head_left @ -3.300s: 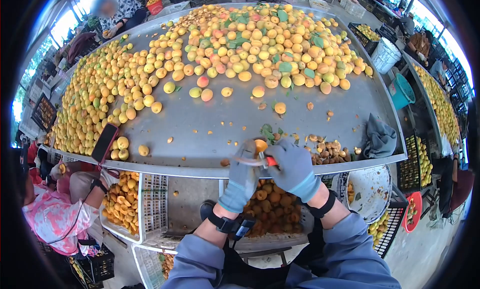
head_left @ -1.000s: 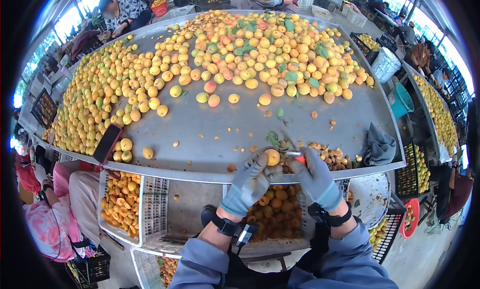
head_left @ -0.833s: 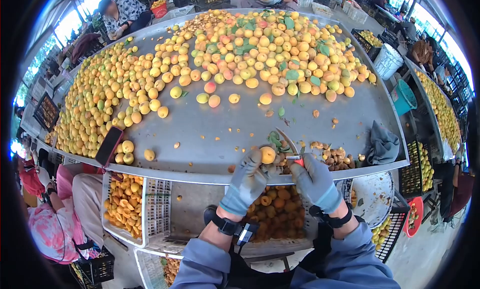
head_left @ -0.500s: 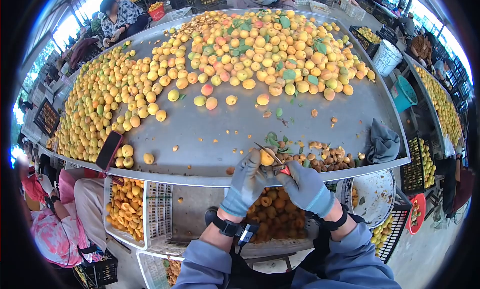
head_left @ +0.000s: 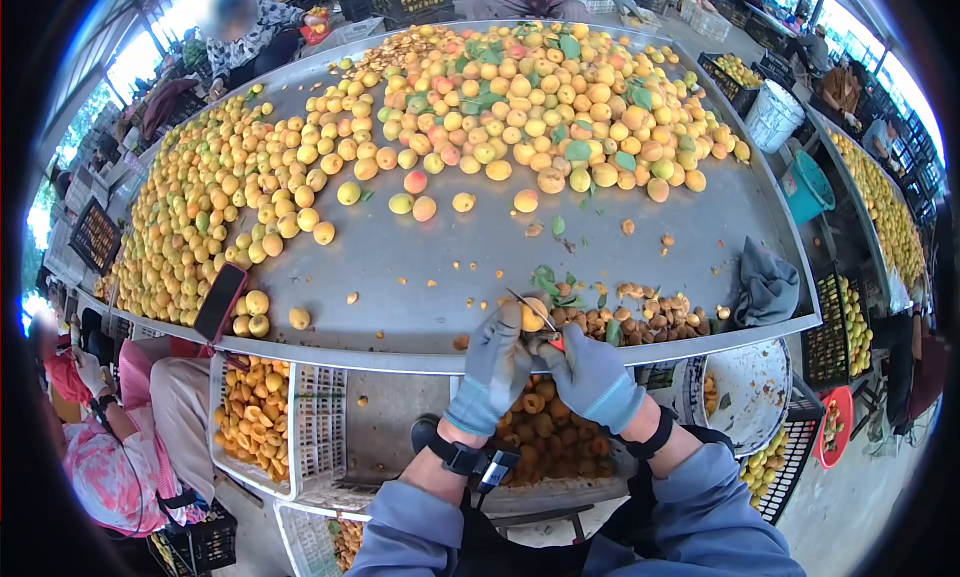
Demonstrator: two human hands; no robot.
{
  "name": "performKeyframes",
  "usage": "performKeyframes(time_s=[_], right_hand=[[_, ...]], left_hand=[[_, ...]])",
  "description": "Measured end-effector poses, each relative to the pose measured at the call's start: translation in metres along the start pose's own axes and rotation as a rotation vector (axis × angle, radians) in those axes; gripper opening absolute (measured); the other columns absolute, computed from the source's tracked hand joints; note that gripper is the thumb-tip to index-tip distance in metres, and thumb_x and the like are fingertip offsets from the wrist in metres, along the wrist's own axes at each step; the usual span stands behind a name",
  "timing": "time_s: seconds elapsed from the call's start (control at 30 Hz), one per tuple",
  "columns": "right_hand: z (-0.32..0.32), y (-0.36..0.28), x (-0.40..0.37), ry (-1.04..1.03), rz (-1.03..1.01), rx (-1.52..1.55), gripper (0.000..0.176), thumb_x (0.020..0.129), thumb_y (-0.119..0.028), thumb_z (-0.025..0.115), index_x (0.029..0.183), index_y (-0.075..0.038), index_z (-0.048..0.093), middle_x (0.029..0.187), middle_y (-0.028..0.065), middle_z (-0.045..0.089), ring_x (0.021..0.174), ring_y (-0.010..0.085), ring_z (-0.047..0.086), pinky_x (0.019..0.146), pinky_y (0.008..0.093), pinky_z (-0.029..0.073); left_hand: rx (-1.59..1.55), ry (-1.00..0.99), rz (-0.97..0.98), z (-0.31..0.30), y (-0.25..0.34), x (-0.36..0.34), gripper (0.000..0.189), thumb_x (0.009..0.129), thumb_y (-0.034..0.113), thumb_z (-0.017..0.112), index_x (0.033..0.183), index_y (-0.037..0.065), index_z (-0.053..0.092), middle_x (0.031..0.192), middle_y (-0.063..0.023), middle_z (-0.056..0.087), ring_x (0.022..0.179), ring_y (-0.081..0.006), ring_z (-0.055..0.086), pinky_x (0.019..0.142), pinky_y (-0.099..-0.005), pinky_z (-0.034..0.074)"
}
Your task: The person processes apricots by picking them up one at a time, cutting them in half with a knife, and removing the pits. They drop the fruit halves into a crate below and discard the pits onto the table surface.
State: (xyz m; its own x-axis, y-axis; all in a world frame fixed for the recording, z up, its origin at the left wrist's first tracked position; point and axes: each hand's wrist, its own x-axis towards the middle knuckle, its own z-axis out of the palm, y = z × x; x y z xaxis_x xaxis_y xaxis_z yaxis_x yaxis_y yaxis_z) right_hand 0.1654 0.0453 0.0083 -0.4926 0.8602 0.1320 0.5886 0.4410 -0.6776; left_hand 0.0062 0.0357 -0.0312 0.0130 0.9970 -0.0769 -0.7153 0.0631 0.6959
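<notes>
My left hand [head_left: 493, 362], in a grey glove, grips an apricot [head_left: 533, 317] at the near edge of the metal table [head_left: 440, 247]. My right hand [head_left: 590, 375], also gloved, holds a small knife [head_left: 532, 313] with a red handle, and its blade lies across the top of the fruit. Both hands touch each other above a crate of halved apricots [head_left: 540, 432]. A pile of brown pits [head_left: 650, 317] lies on the table just right of my hands.
Heaps of whole apricots [head_left: 480, 87] cover the far and left table. A phone [head_left: 221, 301] lies at the left edge, a grey cloth [head_left: 765, 282] at the right. A person in pink [head_left: 110, 457] sits left beside a white crate of halves [head_left: 255, 417]. A white bucket [head_left: 740, 382] stands right.
My right hand has come in from the right against my left hand, and the knife blade now lies on the apricot. Earlier the two hands were a little apart.
</notes>
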Motion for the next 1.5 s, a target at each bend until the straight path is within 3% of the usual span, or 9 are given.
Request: performKeyframes(time_s=[0.03,0.1,0.23,0.3,0.6,0.83,1.0,1.23,1.5], right_hand=[[0.0,0.0,0.001,0.029,-0.011,0.017,0.025,0.096,-0.02,0.062,0.098,0.0,0.048,0.067,0.0231,0.06,0.064,0.0458,0.062,0.051,0.0491,0.046],[-0.002,0.002,0.001,0.061,-0.019,0.031,0.025,0.095,-0.02,0.062,0.099,0.0,0.048,0.067,0.023,0.06,0.064,0.0457,0.062,0.051,0.0494,0.046],[-0.003,0.005,0.001,0.074,-0.05,-0.036,0.026,0.095,-0.022,0.061,0.102,0.0,0.049,0.065,0.0192,0.06,0.063,0.0416,0.063,0.052,0.0487,0.048],[-0.004,0.007,0.001,0.071,-0.062,-0.06,0.026,0.095,-0.022,0.061,0.102,0.0,0.049,0.065,0.019,0.06,0.062,0.0414,0.063,0.052,0.0485,0.048],[-0.004,0.007,-0.001,0.074,-0.085,-0.15,0.028,0.095,-0.024,0.064,0.097,0.0,0.048,0.062,0.0167,0.058,0.057,0.0394,0.062,0.048,0.0469,0.047],[-0.011,0.0,0.0,0.017,-0.074,-0.177,0.028,0.095,-0.024,0.063,0.094,-0.001,0.047,0.061,0.0164,0.057,0.057,0.039,0.062,0.048,0.0461,0.047],[-0.01,0.003,0.0,0.003,-0.062,-0.097,0.026,0.094,-0.019,0.063,0.1,0.001,0.048,0.062,0.0218,0.057,0.06,0.0442,0.061,0.05,0.05,0.045],[-0.002,-0.001,0.004,0.029,0.014,-0.052,0.024,0.095,-0.02,0.061,0.104,0.0,0.05,0.067,0.023,0.059,0.065,0.0461,0.061,0.053,0.0522,0.046],[0.0,-0.001,0.005,0.028,0.011,-0.035,0.03,0.096,-0.026,0.061,0.1,0.001,0.048,0.065,0.0207,0.06,0.062,0.0426,0.063,0.053,0.0505,0.048]], left_hand=[[0.0,0.0,0.003,0.001,0.001,0.0,0.051,0.099,0.044,0.056,0.124,-0.001,0.057,0.105,-0.0095,0.063,0.085,-0.0233,0.066,0.071,-0.0381,0.059],[-0.098,-0.014,-0.049,0.007,0.004,0.0,0.037,0.101,0.034,0.06,0.12,0.003,0.06,0.102,-0.0017,0.063,0.087,-0.0108,0.06,0.081,-0.0275,0.052],[-0.099,-0.019,-0.135,0.013,0.015,-0.003,0.033,0.099,0.028,0.064,0.12,0.003,0.061,0.101,-0.0013,0.063,0.086,-0.0099,0.059,0.081,-0.0258,0.054],[-0.048,0.035,-0.101,0.009,0.011,-0.002,0.037,0.099,0.022,0.064,0.126,-0.001,0.057,0.101,-0.0048,0.064,0.083,-0.0159,0.063,0.076,-0.0285,0.053],[0.441,0.072,0.101,0.014,0.028,-0.002,0.058,0.094,0.007,0.068,0.143,-0.006,0.04,0.11,-0.0097,0.067,0.097,-0.0105,0.064,0.079,-0.0237,0.054],[0.649,0.071,0.126,0.012,0.039,-0.002,0.057,0.092,0.008,0.069,0.141,-0.007,0.043,0.106,-0.0097,0.069,0.091,-0.0106,0.065,0.077,-0.0236,0.055],[0.319,0.121,0.045,0.01,0.028,-0.002,0.043,0.094,0.018,0.071,0.128,-0.005,0.058,0.101,-0.007,0.07,0.086,-0.0081,0.064,0.071,-0.0223,0.053],[0.242,0.18,-0.04,0.006,0.01,0.001,0.04,0.098,0.026,0.067,0.129,0.001,0.061,0.096,-0.0001,0.069,0.078,-0.0046,0.06,0.066,-0.0206,0.047],[0.523,0.045,0.064,0.005,0.03,0.003,0.048,0.097,0.027,0.068,0.133,-0.003,0.057,0.108,-0.0053,0.067,0.095,-0.0123,0.064,0.082,-0.0276,0.054]])
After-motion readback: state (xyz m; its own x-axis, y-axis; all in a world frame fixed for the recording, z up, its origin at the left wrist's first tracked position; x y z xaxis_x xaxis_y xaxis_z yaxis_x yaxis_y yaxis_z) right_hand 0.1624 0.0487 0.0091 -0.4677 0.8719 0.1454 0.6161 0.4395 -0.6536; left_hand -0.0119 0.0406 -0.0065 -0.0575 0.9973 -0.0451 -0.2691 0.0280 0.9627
